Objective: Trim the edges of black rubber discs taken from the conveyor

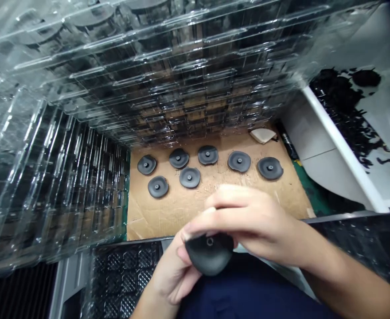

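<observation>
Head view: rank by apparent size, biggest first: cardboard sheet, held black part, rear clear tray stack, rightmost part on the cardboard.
1. Rear clear tray stack
2. Cardboard sheet
3. Held black part, nearer the camera; true size versus 4 unsure
4. Rightmost part

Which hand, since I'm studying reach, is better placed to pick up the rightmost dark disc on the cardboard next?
The right hand, probably: it is nearer the rightmost disc, while the left hand is farther off, at the left edge of the held disc. The right is also at that disc.
</observation>
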Demonstrator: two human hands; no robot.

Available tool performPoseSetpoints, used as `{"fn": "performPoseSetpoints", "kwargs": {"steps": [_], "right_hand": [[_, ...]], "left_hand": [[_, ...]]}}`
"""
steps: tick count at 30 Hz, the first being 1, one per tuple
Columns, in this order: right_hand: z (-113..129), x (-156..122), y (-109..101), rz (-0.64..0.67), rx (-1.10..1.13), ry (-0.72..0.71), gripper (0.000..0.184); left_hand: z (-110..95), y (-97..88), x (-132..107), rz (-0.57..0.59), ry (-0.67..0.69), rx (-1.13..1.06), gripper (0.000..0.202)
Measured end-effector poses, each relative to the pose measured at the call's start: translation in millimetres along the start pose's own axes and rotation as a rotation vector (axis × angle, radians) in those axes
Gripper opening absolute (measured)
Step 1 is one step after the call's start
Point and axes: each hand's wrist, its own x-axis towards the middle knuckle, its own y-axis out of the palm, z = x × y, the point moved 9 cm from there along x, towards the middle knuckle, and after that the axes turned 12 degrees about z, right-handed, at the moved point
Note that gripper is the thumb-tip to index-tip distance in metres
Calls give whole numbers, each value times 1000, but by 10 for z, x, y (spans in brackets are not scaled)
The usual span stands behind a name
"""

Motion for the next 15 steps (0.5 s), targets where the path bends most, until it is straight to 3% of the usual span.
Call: {"fn": "performPoseSetpoints", "kwargs": {"steps": [3, 5, 8, 11, 13, 15], "right_hand": [[-300, -251, -155, -266, 15, 227, 23], [-558, -504, -92, -396, -2, 414, 22], [-952, -778, 266, -333, -76, 604, 25], [-1182, -895, 523, -235, -97, 608, 24], [-1171, -914, 465, -249, -111, 611, 22], [-1002, -883, 243, -324, -123, 627, 21]], "left_hand": [[10, 79, -39, 173, 4, -113, 47], [16, 100, -51, 245, 6, -184, 49], [11, 77, -36, 267, 15, -220, 48], [-2, 51, -23, 244, 22, -219, 46], [3, 68, -27, 241, 10, -218, 46], [17, 92, -30, 230, -3, -218, 45]]}}
